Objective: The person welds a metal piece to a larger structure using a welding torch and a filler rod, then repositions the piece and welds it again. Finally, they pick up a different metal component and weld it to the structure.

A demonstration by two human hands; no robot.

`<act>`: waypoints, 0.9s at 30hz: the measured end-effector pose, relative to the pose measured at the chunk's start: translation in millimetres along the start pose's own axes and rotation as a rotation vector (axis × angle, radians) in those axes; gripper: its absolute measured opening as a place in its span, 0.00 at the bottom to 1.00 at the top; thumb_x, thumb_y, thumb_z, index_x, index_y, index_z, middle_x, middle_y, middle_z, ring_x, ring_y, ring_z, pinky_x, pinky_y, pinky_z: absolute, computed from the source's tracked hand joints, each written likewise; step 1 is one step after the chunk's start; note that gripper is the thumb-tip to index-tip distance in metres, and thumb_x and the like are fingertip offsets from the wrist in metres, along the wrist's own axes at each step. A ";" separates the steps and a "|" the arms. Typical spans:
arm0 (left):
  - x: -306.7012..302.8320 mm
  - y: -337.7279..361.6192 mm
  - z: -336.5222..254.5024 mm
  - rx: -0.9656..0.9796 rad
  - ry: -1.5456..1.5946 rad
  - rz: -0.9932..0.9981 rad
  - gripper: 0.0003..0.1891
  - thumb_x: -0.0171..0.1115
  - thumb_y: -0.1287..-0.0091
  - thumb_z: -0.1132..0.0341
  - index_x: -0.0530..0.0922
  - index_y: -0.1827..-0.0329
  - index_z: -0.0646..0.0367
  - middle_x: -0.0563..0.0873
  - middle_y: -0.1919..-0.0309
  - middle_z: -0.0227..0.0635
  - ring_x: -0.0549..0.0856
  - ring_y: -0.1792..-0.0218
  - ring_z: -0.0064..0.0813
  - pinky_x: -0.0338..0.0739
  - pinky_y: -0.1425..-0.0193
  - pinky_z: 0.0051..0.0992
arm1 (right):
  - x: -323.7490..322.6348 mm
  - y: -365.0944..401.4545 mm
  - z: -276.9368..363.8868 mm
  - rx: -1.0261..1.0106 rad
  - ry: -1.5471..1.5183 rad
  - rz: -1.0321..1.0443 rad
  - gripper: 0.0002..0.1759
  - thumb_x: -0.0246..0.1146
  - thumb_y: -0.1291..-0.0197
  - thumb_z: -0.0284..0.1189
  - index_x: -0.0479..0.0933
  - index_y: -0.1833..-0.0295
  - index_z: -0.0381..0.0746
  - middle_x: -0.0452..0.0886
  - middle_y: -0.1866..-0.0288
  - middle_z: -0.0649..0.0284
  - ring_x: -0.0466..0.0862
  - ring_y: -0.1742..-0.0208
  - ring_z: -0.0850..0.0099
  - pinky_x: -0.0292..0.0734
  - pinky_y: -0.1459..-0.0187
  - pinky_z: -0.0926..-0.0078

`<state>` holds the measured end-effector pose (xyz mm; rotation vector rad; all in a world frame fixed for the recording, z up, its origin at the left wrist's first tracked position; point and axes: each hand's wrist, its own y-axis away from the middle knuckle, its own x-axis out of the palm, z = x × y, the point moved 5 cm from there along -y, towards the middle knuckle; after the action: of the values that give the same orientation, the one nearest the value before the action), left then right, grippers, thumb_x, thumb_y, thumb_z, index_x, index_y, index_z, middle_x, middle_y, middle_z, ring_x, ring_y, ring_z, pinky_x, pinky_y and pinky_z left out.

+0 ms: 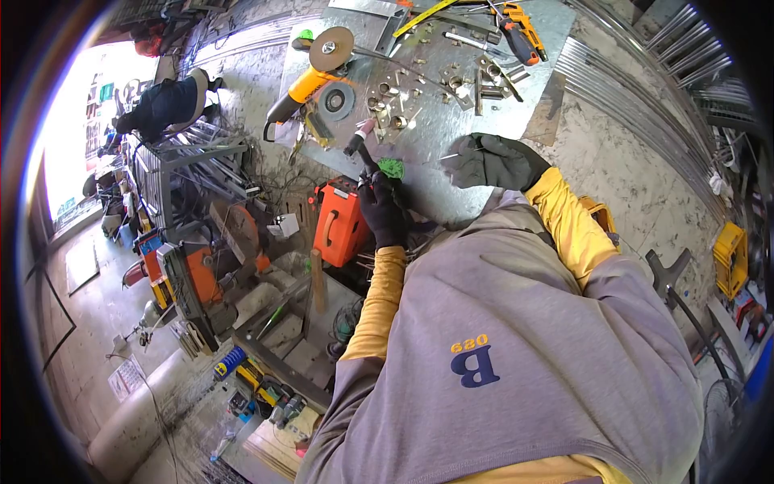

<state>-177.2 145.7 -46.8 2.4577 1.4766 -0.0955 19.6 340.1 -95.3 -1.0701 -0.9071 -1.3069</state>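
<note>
My left hand (383,211), in a black glove, is closed around the handle of a TIG welding torch (356,147). The torch's pink cup points up and away, over the near left part of a metal-topped table (435,189). Above the table's near right part, my right hand (496,163) wears a dark grey glove with its fingers curled together. A thin metal rod (449,156) pokes out from its left side. Between the hands lies a bright green piece (391,168). Several short metal rings (384,89) and scraps lie beyond the torch.
A yellow angle grinder (302,87) and a loose grinding disc (336,102) lie on the table's left. An orange drill (522,32) is at the far right corner. An orange machine case (337,222) stands below my left hand. Another person (165,109) bends over at left.
</note>
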 end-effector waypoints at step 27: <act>3.6 -1.3 8.9 -0.217 0.221 0.050 0.10 0.62 0.13 0.58 0.80 0.43 0.55 0.87 0.66 0.31 0.86 0.75 0.25 0.81 0.75 0.29 | 62.7 -10.6 41.5 -0.263 0.063 -0.097 0.28 0.65 0.16 0.47 0.79 0.29 0.33 0.88 0.32 0.52 0.89 0.29 0.55 0.83 0.24 0.48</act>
<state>-175.8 147.0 -56.3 2.3862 1.4230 0.3393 16.6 362.2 -22.7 -1.1911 -0.7612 -1.5637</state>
